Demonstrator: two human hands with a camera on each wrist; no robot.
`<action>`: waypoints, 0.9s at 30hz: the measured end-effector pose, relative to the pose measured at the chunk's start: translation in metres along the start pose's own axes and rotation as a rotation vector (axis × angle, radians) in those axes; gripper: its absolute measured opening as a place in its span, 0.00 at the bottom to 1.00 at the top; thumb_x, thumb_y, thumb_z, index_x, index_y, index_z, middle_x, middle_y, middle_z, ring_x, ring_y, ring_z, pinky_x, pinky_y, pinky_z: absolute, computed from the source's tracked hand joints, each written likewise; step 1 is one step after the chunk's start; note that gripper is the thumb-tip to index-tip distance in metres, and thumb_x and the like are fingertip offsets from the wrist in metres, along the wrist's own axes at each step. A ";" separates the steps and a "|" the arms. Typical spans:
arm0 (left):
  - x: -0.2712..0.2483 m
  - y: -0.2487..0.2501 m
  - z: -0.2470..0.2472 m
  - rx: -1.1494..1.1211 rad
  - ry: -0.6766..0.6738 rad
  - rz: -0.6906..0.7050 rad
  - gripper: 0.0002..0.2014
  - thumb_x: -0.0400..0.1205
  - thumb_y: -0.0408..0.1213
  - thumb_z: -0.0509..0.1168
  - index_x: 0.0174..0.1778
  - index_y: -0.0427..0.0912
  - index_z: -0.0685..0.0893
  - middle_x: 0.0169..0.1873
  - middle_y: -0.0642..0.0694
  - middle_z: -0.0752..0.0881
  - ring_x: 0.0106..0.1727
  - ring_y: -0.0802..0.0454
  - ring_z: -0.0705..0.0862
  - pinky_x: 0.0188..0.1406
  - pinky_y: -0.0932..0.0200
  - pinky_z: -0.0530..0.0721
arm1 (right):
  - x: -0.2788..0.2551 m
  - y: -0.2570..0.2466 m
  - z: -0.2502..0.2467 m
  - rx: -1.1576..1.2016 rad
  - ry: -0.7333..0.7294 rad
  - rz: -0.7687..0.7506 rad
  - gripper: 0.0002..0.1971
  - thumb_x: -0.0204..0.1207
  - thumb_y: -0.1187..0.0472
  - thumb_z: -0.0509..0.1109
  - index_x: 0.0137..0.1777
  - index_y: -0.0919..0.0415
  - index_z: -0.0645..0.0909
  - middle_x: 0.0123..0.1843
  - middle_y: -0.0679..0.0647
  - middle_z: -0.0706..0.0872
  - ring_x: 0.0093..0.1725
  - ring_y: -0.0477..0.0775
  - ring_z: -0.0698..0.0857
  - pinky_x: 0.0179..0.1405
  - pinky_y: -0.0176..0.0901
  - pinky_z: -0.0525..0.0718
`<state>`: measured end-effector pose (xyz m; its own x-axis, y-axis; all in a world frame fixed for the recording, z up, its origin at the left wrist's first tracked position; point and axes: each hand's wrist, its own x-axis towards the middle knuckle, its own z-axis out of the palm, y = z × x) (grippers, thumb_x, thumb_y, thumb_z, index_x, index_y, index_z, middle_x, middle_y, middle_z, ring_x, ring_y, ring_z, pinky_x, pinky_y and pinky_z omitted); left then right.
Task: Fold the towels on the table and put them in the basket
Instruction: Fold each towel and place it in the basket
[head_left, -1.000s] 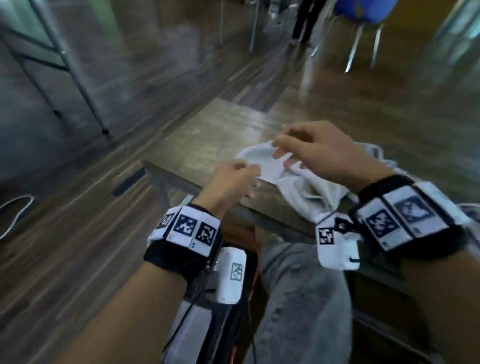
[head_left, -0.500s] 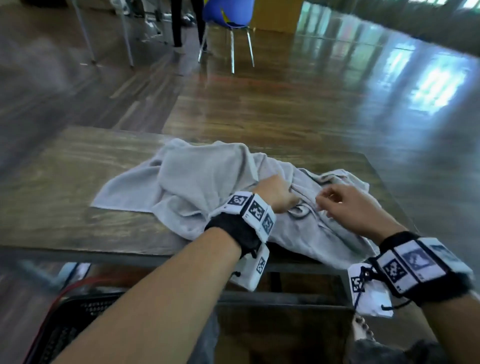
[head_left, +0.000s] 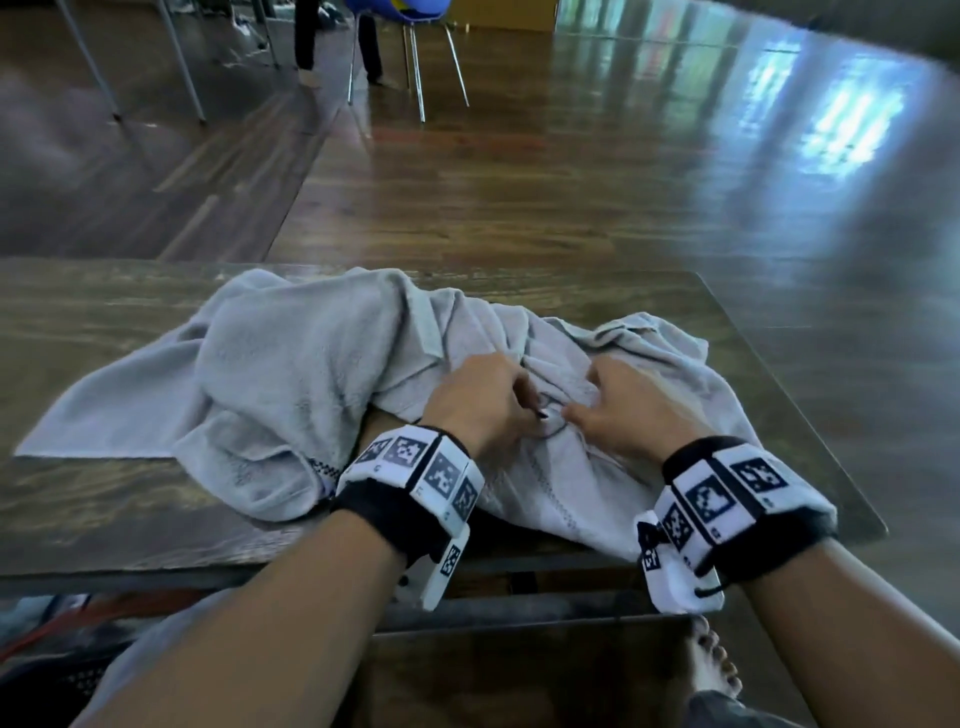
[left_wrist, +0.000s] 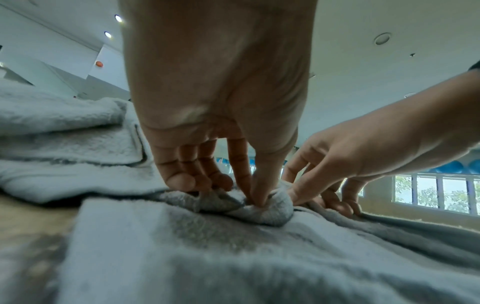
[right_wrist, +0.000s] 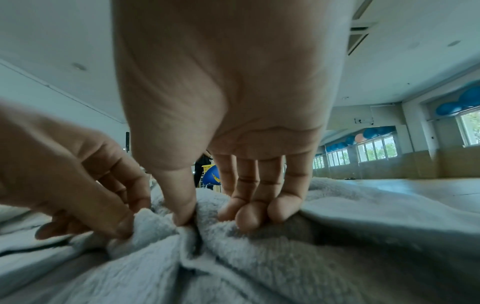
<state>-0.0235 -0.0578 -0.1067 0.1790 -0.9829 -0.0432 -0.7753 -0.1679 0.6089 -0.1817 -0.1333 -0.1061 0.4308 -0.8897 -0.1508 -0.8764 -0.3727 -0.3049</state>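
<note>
A small fold of grey towel (head_left: 291, 374) is pinched by the left hand (head_left: 480, 400), seen on the table (head_left: 93, 519); in the left wrist view the thumb and forefinger (left_wrist: 240, 164) are closed on the raised bunch of cloth, with the other three fingers curled just beside it, their tips against the towel. The neighbouring fold is gripped by the right hand (head_left: 631, 402), its thumb (right_wrist: 182, 197) pressed down into a crease and its fingers (right_wrist: 248, 214) curled over the ridge of cloth from the far side. The two pinches are held just beside each other, thumbs nearly touching. The rest of the towel is spread crumpled around the fingers: one heap to their left, a rumpled part beyond and to their right, and a flatter part running back under both wrists to the near table edge. A dark basket (head_left: 57, 680) is glimpsed low at the left, below the table, well apart from the hands.
</note>
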 end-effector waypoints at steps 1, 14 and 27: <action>0.002 0.001 0.000 0.001 0.020 -0.002 0.07 0.70 0.42 0.77 0.30 0.49 0.86 0.33 0.52 0.87 0.42 0.52 0.87 0.45 0.52 0.88 | 0.002 0.002 -0.002 -0.003 0.004 -0.001 0.19 0.73 0.39 0.71 0.53 0.51 0.73 0.53 0.51 0.84 0.52 0.56 0.83 0.55 0.57 0.83; 0.017 0.033 0.031 0.195 -0.020 0.221 0.16 0.80 0.44 0.67 0.64 0.56 0.84 0.60 0.48 0.80 0.63 0.43 0.71 0.66 0.46 0.76 | -0.007 0.069 -0.037 0.043 0.032 0.171 0.12 0.76 0.64 0.65 0.56 0.53 0.84 0.65 0.57 0.84 0.62 0.61 0.82 0.62 0.54 0.83; -0.003 0.000 0.007 -0.022 0.357 0.138 0.05 0.75 0.35 0.70 0.42 0.46 0.80 0.35 0.52 0.85 0.41 0.45 0.86 0.39 0.49 0.83 | -0.023 0.036 -0.082 0.388 0.713 -0.141 0.18 0.79 0.71 0.65 0.69 0.64 0.80 0.73 0.55 0.77 0.68 0.50 0.80 0.68 0.33 0.72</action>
<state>-0.0283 -0.0558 -0.1126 0.2771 -0.9072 0.3167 -0.7945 -0.0309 0.6065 -0.2406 -0.1481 -0.0366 0.1764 -0.8437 0.5069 -0.6318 -0.4920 -0.5990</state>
